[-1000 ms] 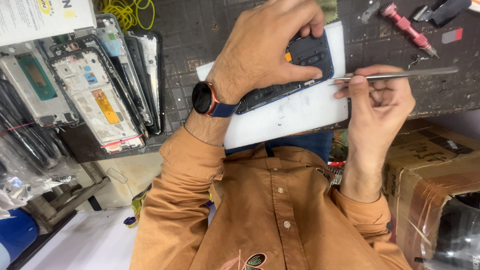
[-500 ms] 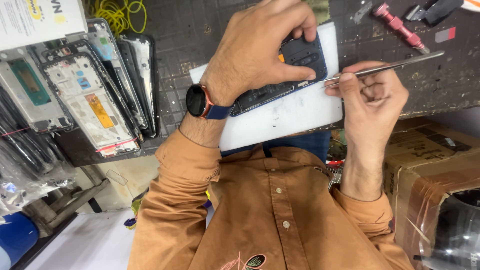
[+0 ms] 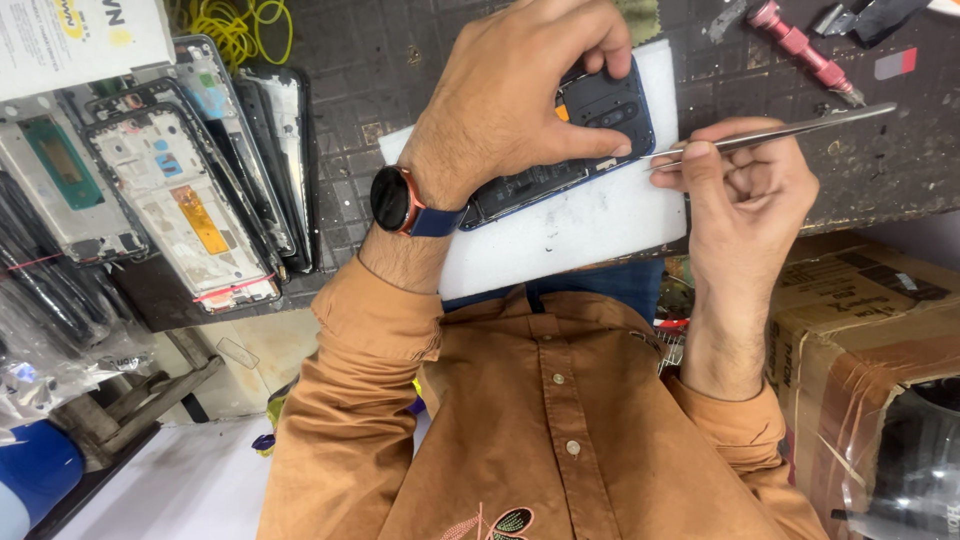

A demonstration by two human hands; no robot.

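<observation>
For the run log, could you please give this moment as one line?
left hand: holds phone on white pad | right hand: tweezers at phone edge

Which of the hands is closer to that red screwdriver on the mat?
Right. The right hand, holding tweezers, is close beside the red screwdriver; the left hand grips the phone, farther away.

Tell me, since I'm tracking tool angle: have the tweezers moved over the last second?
Yes. The tweezers tilted: their rear end swung closer to the red screwdriver, while the point stayed by the phone.
</observation>
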